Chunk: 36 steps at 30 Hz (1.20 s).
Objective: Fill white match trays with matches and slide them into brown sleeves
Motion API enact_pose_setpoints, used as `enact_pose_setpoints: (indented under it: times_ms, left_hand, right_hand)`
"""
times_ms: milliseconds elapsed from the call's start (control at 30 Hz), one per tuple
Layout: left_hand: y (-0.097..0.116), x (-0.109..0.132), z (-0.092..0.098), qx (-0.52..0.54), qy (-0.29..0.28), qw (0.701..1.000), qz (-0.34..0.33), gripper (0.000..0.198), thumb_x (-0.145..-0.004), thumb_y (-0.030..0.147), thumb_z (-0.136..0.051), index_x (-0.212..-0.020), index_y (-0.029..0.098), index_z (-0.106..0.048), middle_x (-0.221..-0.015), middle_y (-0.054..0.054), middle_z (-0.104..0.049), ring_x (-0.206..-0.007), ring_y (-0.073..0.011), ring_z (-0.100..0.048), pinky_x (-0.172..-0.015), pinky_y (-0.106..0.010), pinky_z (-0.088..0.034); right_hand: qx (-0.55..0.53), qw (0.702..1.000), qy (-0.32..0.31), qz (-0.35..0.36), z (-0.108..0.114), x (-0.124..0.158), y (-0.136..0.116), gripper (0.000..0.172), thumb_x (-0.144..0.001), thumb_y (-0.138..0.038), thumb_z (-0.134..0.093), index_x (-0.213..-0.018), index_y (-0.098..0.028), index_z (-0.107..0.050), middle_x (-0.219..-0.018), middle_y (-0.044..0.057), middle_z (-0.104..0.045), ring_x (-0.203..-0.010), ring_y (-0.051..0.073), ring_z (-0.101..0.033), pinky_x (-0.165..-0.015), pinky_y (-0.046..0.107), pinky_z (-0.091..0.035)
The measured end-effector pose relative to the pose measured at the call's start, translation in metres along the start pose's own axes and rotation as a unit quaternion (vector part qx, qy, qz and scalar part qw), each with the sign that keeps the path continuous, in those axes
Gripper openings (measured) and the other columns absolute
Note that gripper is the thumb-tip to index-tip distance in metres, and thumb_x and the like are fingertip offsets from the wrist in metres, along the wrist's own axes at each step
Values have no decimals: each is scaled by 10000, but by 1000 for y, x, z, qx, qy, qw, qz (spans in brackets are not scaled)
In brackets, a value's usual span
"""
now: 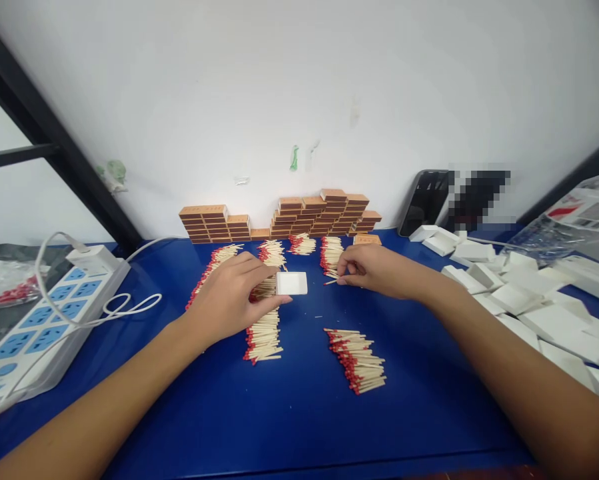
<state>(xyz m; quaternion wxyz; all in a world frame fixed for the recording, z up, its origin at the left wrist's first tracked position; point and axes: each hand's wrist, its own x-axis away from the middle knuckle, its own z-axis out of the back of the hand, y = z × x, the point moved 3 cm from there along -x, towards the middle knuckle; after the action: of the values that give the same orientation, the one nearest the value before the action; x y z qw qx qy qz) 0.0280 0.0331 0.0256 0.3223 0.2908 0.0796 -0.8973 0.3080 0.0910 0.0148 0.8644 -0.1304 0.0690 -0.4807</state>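
My left hand grips a small white matchbox tray between thumb and fingers; its hollow side faces me and I see no matches in it. My right hand pinches a match, its red head pointing left, beside a pile of matches. Under and below my left hand lies another pile of matches, partly covered by it. Nearer to me on the right is a separate match pile. Further piles sit behind my hands.
Stacked orange-brown matchboxes line the wall. Many white trays are heaped at the right. A power strip with a white cable lies left. A black phone leans on the wall; the blue table spans the front.
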Motion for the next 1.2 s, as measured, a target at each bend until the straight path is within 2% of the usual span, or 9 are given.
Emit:
enact_pose_setpoints:
  times_ms: [167, 300, 433, 600, 800, 967, 1200]
  left_hand:
    - [0, 0, -1, -4, -20, 1000, 3, 385, -957, 495, -717, -1108, 141, -727, -819, -56, -698, -803, -223, -619, -729, -353, -490]
    - [-1, 0, -2, 3, -36, 999, 15, 384, -968, 509, -697, -1098, 150, -736, -801, -53, -690, -800, -224, -610, -722, -355, -480]
    - [0, 0, -3, 5, -42, 999, 11, 391, -962, 500, -707, -1137, 152, -739, -825, -59, -697, -825, -234, -610, -746, -369, -482]
    - [0, 0, -4, -1, -35, 999, 14, 387, -961, 497, -709, -1116, 144, -736, -840, -71, -707, -848, -245, -613, -773, -383, -492]
    - [5, 1, -5, 8, -25, 1000, 9, 359, -951, 492, -723, -1051, 148, -739, -883, -84, -731, -872, -252, -630, -797, -400, -517]
    - [10, 1, -5, 15, 5, 1000, -16, 376, -967, 521, -693, -1054, 157, -732, -910, -90, -757, -901, -256, -650, -811, -405, -532]
    - [12, 1, -4, 16, 10, 1000, -19, 380, -966, 518, -696, -1069, 154, -729, -905, -79, -754, -897, -249, -639, -809, -403, -532]
  right_hand:
    - [-8, 1000, -22, -19, -4, 1, -2, 186, -928, -358, -607, -830, -210, -662, -740, 27, -660, -663, 177, -551, -606, 298, -368]
    - [-23, 999, -37, -18, -3, 4, -3, 149, -925, -334, -623, -863, -210, -679, -801, 42, -690, -691, 183, -574, -623, 294, -393]
    - [4, 999, -40, -17, -5, 6, -4, 192, -972, -320, -555, -882, -201, -676, -855, 73, -714, -745, 205, -606, -660, 311, -418]
    - [-33, 999, 10, 28, 0, 9, -16, 177, -992, -298, -536, -879, -209, -639, -883, 66, -701, -783, 204, -593, -683, 309, -399]
    - [-119, 988, 63, 77, 5, 14, -53, 247, -1033, -423, -549, -908, -225, -630, -801, 12, -629, -726, 172, -535, -641, 297, -369]
    - [-98, 984, 87, 117, -6, 16, -73, 158, -1034, -320, -558, -935, -218, -626, -875, 28, -642, -769, 173, -558, -678, 304, -386]
    - [-69, 986, 92, 122, -11, 17, -75, 119, -1029, -279, -586, -952, -212, -648, -904, 32, -655, -763, 165, -579, -683, 293, -406]
